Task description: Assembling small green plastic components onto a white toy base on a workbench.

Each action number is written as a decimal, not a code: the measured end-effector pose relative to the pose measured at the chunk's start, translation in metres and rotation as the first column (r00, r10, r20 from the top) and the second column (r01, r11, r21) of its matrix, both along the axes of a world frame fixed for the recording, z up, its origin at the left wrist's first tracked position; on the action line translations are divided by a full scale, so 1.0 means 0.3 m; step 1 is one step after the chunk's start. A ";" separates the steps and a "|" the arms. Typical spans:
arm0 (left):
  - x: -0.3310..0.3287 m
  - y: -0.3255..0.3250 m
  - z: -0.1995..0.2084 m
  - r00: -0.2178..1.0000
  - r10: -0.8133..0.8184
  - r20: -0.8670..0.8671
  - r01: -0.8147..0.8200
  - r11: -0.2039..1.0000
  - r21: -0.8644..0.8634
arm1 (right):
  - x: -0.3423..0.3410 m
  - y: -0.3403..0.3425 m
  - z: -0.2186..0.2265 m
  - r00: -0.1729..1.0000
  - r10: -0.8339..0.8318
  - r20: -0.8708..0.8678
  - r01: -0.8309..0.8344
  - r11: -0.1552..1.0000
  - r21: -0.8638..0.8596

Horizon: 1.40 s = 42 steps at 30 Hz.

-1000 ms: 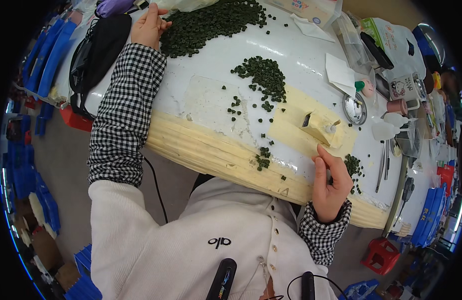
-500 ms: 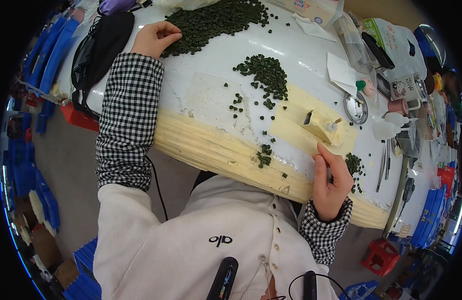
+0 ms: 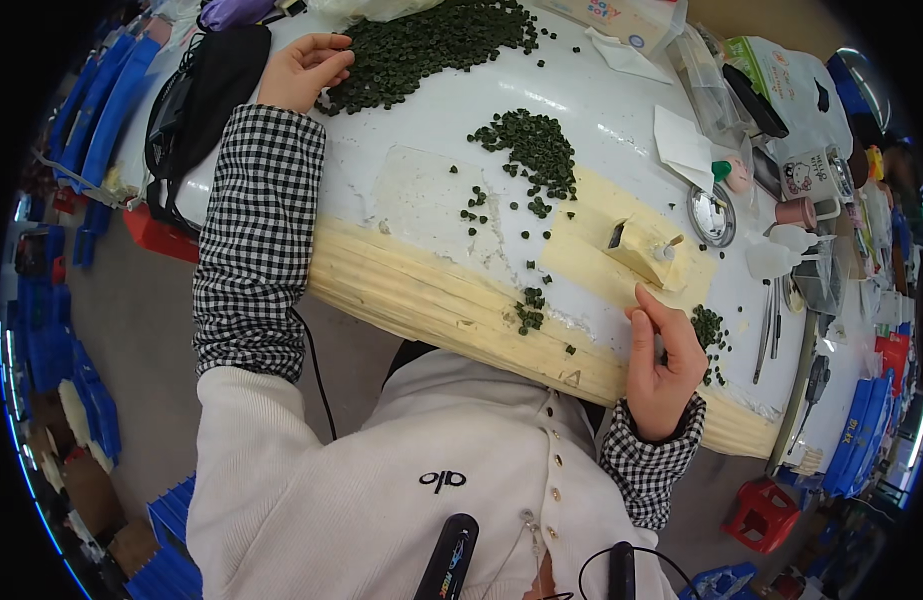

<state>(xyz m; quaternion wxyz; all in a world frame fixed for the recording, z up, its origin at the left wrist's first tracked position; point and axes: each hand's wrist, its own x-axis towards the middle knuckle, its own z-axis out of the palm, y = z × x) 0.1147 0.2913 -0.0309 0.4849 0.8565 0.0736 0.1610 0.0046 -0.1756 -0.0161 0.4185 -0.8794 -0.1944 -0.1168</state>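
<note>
My left hand (image 3: 304, 72) is at the left edge of a large heap of small dark green pieces (image 3: 422, 50). Its thumb and forefinger point at the heap with a gap between them, and no piece shows in them. My right hand (image 3: 665, 365) rests at the table's near edge, thumb and forefinger slightly apart, the other fingers curled; nothing is visible between the tips. Just beyond it stands a yellow-taped holder (image 3: 647, 250) with a small white peg. A smaller pile of green pieces (image 3: 532, 150) lies mid-table, and a few pieces (image 3: 707, 325) lie beside my right hand.
A padded wooden-coloured edge (image 3: 432, 290) runs along the table front. To the right are a round metal dish (image 3: 712, 215), tweezers (image 3: 762, 345), white squeeze bottles (image 3: 777, 255) and a pink spool (image 3: 795, 212). A black bag (image 3: 217, 100) lies at the left.
My left hand has drawn back slightly up and left, and its thumb and forefinger have parted from a pinch. My right hand has hardly moved.
</note>
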 end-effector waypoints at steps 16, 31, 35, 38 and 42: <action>-0.058 -0.101 0.055 0.924 0.104 0.367 -0.169 0.974 0.150 | 0.004 0.002 0.002 1.000 0.016 0.016 -0.017 0.999 0.030; -0.471 -0.790 0.047 0.872 -0.490 -0.001 0.441 0.783 0.438 | -0.002 -0.006 0.006 0.999 0.018 0.029 -0.018 0.999 0.027; -0.464 -0.835 0.030 0.867 -0.498 0.026 0.447 0.800 0.399 | -0.001 -0.011 0.000 0.998 0.025 0.053 -0.026 0.999 0.030; -0.463 -0.878 0.023 0.861 -0.506 0.049 0.446 0.797 0.407 | -0.001 -0.009 0.004 0.998 0.033 0.050 -0.035 0.999 0.027; -0.452 -0.933 0.024 0.875 -0.483 0.017 0.422 0.780 0.462 | -0.003 -0.011 0.007 0.999 0.032 0.038 -0.033 0.999 0.025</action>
